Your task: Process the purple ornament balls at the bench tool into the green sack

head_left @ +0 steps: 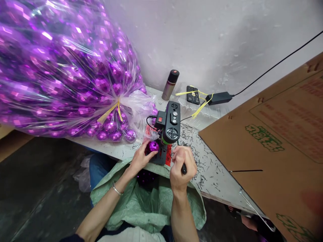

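Observation:
A small black machine [171, 122] with a red switch and round vents stands on the table. At its base sits a shiny purple faceted ball [153, 146], pinched between the thumb and fingers of my left hand [140, 158]. To the right of the machine, my right hand [183, 164] is wrapped round a black-ended handle [184, 169]. Below both hands a green woven sack [148, 205] lies open over my lap, with dark purple balls [146, 177] inside it.
A huge clear bag of purple balls [75, 67], tied with yellow ribbon, fills the left. Behind stand a spray can [170, 85], a phone [193, 95] and a black adapter [219, 98]. Black scraps litter the table [214, 174]. A cardboard box [272, 134] rises at the right.

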Demonstrator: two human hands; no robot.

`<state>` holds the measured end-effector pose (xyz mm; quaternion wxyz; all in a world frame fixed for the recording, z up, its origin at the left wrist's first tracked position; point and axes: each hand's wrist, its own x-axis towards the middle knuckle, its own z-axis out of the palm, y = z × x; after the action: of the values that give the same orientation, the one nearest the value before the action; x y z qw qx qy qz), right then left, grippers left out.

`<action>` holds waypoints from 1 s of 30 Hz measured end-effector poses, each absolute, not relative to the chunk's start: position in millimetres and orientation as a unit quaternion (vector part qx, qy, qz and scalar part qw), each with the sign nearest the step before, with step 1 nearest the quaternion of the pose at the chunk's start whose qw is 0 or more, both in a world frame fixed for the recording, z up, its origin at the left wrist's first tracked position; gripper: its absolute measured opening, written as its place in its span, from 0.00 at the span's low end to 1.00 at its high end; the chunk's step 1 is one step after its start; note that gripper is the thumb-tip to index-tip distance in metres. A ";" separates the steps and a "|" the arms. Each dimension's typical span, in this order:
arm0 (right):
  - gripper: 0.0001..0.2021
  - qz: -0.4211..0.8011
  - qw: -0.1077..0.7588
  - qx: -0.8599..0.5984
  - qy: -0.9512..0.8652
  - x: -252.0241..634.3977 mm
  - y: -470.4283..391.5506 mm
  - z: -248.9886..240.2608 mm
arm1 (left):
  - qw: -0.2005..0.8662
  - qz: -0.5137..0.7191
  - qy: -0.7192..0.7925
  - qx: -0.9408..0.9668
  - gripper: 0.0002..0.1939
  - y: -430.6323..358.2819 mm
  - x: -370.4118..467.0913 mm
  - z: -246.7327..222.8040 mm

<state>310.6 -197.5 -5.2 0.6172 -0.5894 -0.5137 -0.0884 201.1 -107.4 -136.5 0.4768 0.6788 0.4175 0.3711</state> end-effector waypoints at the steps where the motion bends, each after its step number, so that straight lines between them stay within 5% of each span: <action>1: 0.16 -0.091 0.614 -0.589 -0.517 311.1 -197.8 -5.8 | 0.434 0.363 0.414 0.713 0.30 -106.6 201.8 -136.1; 10: 0.15 -0.101 0.612 -0.579 -0.530 312.6 -199.7 -11.7 | 0.271 0.360 0.349 0.821 0.27 -101.2 212.0 -136.8; 19: 0.14 -0.114 0.600 -0.581 -0.538 314.0 -201.2 -15.7 | 0.297 0.388 0.350 0.799 0.30 -106.7 227.7 -158.1; 30: 0.15 -0.145 0.624 -0.547 -0.539 315.5 -197.8 -76.9 | 0.303 0.406 0.345 0.790 0.30 -107.9 226.6 -158.3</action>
<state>315.5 -197.8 -76.9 0.6241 -0.5470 -0.5387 -0.1449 226.6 -107.9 -158.3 0.3031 0.7900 0.3452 0.4060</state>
